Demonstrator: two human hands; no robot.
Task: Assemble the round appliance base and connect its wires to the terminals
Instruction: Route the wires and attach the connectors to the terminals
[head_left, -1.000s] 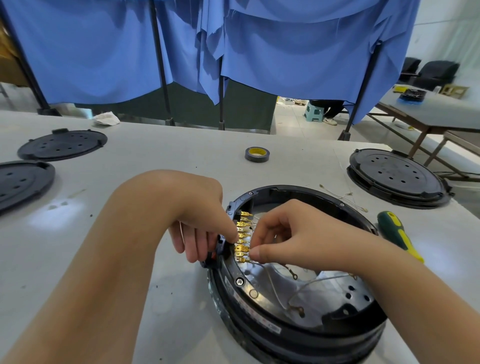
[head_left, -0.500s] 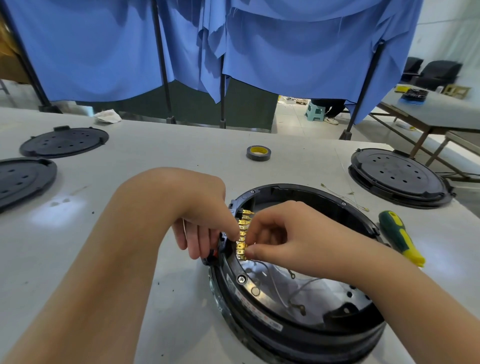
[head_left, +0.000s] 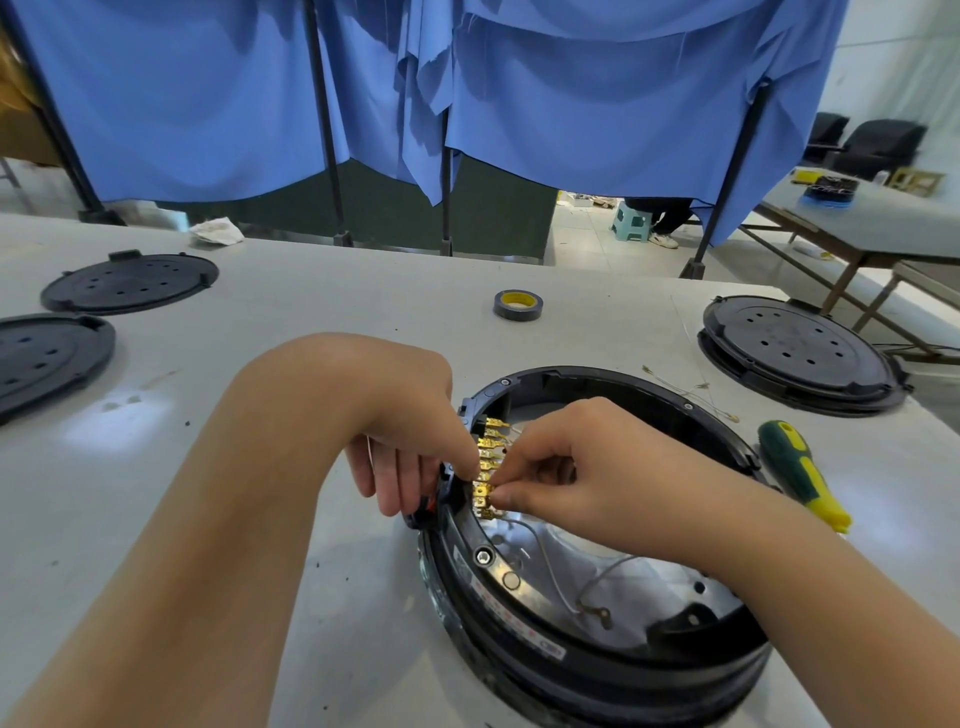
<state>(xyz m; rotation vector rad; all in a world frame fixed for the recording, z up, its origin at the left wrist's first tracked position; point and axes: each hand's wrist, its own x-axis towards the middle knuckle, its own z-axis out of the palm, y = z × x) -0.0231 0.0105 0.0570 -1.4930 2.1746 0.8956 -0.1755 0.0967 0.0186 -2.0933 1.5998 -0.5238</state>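
Observation:
The round black appliance base (head_left: 524, 618) lies open on the table at lower right, with a shiny metal plate inside. A row of gold terminals (head_left: 485, 470) lines its left inner rim. My left hand (head_left: 410, 441) grips that rim from outside, forefinger on the terminals. My right hand (head_left: 566, 470) reaches in from the right and pinches a thin wire end at a lower terminal. Loose grey wires (head_left: 576, 587) with ring lugs trail across the plate.
A green and yellow screwdriver (head_left: 802, 473) lies right of the base. Another assembled base (head_left: 795, 353) sits at far right. Two black covers (head_left: 130, 283) lie at left. A tape roll (head_left: 517, 305) sits further back. Spare thin wires (head_left: 691, 389) lie between the bases.
Both hands stayed at the terminal row; my right fingers shifted slightly along it. The view drifted a little.

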